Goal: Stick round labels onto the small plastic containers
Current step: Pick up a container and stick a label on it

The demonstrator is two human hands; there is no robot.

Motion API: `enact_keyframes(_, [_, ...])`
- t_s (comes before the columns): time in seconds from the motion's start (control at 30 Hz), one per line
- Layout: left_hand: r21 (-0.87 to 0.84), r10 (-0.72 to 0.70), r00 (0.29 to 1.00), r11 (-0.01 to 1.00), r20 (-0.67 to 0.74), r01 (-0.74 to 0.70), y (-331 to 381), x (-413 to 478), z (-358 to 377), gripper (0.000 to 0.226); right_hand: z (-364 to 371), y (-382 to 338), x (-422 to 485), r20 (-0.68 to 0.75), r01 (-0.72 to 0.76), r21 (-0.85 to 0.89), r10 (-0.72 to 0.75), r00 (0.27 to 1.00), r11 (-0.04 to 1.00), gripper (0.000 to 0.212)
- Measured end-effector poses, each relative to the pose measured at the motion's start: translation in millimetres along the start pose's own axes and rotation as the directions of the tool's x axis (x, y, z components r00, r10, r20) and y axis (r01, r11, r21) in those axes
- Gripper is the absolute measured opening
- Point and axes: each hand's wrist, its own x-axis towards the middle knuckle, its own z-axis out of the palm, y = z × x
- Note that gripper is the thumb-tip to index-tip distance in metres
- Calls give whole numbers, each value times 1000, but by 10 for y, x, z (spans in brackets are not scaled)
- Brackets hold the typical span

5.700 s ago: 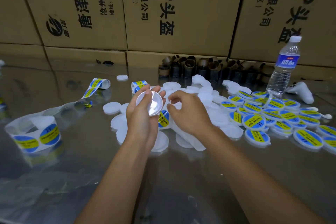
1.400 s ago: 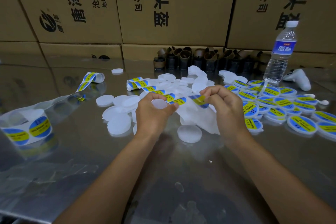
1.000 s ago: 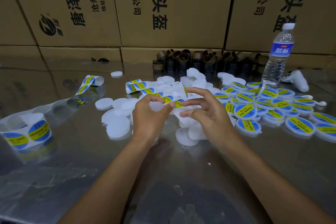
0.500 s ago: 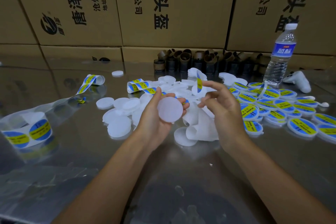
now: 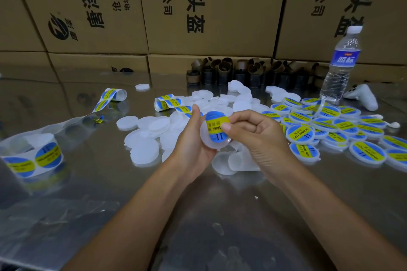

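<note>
— Moved since half a second back?
— Gone from the right fingertips onto the held container [image 5: 203,136]: one round label [image 5: 215,124], blue with a yellow band, now lying on the upturned face.

— Where exactly?
— Raised above the table [image 5: 198,215], between both hands, in front of the heap.

— Grip?
— Left hand [image 5: 190,142] curled round the container's left rim, thumb up along the edge. Right hand [image 5: 261,136] with fingers curled in, thumb [image 5: 226,126] pressing the label's right edge down.

— Anything inside?
— Cannot tell. Translucent white, nothing seen through it. Same for the rest.

— Counts, then?
— One in hand, one label on it. Blank containers [image 5: 145,138] heaped left of and behind the hands, a dozen or more, too overlapped for an exact figure. Labelled containers [image 5: 330,130] spread to the right, roughly twenty, overlapping likewise. One lone blank [image 5: 142,87] apart at the rear.

— And the stock?
— One label roll [image 5: 33,158] at far left, two loose label strips [image 5: 169,103] behind the heap. One water bottle [image 5: 340,66] upright at right rear, capped, clear liquid inside. Hollow cardboard cores [image 5: 231,72] in a row against the cardboard boxes [image 5: 198,6], number unclear.
</note>
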Motion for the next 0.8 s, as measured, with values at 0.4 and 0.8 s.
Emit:
enact_keyframes(0.4, [-13,53,997,998,-63,-54,-3,31,3,53,25,-11,-9,-160,-49,-104,32,987,993,14])
enact_keyframes(0.8, [53,41,997,998,-61,-37,-7,-19,44,54,28,5,4,-210,-108,-163,73,975,981,19])
